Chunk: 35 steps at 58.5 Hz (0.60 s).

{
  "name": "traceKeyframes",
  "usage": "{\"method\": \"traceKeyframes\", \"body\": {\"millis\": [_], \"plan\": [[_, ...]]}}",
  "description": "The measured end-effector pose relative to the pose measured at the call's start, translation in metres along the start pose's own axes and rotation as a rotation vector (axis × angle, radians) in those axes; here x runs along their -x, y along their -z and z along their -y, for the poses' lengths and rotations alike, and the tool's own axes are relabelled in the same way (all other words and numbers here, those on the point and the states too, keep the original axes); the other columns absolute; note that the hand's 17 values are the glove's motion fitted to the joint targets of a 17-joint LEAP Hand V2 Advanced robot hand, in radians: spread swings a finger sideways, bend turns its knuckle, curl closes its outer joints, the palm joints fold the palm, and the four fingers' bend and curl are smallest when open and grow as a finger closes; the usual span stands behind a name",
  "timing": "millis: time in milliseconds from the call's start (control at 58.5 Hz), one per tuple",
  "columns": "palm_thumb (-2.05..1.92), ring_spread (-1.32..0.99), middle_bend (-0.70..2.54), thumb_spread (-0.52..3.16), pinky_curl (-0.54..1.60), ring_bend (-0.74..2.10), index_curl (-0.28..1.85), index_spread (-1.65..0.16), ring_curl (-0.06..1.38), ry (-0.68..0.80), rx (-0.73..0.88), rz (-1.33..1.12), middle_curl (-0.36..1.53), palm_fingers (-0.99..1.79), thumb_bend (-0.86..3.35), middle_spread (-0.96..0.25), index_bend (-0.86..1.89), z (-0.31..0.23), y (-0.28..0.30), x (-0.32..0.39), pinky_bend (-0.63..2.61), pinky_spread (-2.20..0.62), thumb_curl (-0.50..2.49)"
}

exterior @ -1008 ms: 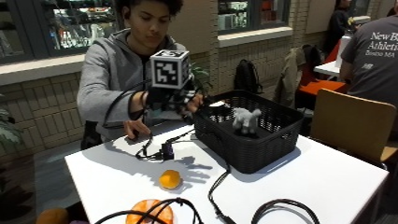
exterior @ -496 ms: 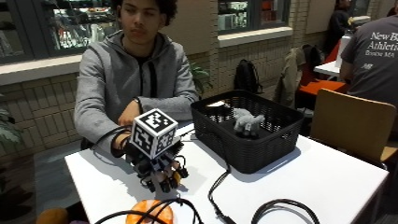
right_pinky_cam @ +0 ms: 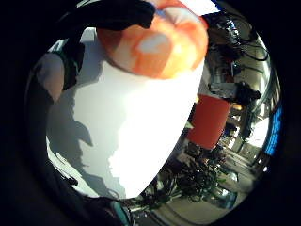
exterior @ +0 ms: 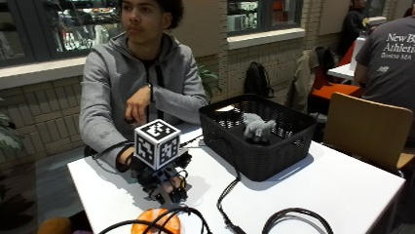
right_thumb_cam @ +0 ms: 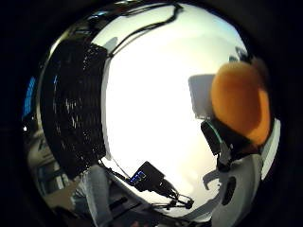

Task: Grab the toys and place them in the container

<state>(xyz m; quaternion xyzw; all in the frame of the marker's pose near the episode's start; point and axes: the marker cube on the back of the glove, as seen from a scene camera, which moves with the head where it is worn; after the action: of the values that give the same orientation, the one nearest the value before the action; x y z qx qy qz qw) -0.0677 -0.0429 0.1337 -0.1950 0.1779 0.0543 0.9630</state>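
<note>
Now the gloved right hand (exterior: 165, 181) curls around a small round orange toy (right_thumb_cam: 240, 101) on the white worktop (exterior: 337, 187); the black woven basket (exterior: 259, 146) waits nearby, presumably its destination.

A white table (exterior: 337, 185) sits in a brick-walled room, black cables (exterior: 285, 219) looped across its near edge. A wooden chair (exterior: 366, 131) stands just beside it. Against the brick wall under the window, a black backpack (exterior: 258, 80) rests on the floor, near a chair draped with a tan jacket (exterior: 303, 78).
</note>
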Motion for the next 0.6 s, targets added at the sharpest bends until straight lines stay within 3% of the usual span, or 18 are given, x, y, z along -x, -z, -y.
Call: {"method": "traceKeyframes", "body": {"millis": [188, 427, 598], "plan": [[0.57, -0.21, 0.19, 1.55, 0.34, 0.44, 0.54, -0.17, 0.29, 0.117, -0.166, 0.008, 0.42, 0.23, 0.12, -0.03, 0.96, -0.001, 0.034, 0.028, 1.07, -0.21, 0.35], [0.64, -0.24, 0.29, 1.53, 0.34, 0.36, 0.57, -0.16, 0.28, 0.394, -0.369, -0.004, 0.49, 0.30, 0.14, -0.10, 0.97, -0.029, 0.125, 0.136, 0.98, -0.23, 0.35], [0.66, -0.25, 0.31, 1.52, 0.34, 0.35, 0.58, -0.16, 0.29, 0.615, -0.421, -0.089, 0.52, 0.31, 0.14, -0.12, 0.96, -0.037, 0.158, 0.212, 0.95, -0.23, 0.35]]}}
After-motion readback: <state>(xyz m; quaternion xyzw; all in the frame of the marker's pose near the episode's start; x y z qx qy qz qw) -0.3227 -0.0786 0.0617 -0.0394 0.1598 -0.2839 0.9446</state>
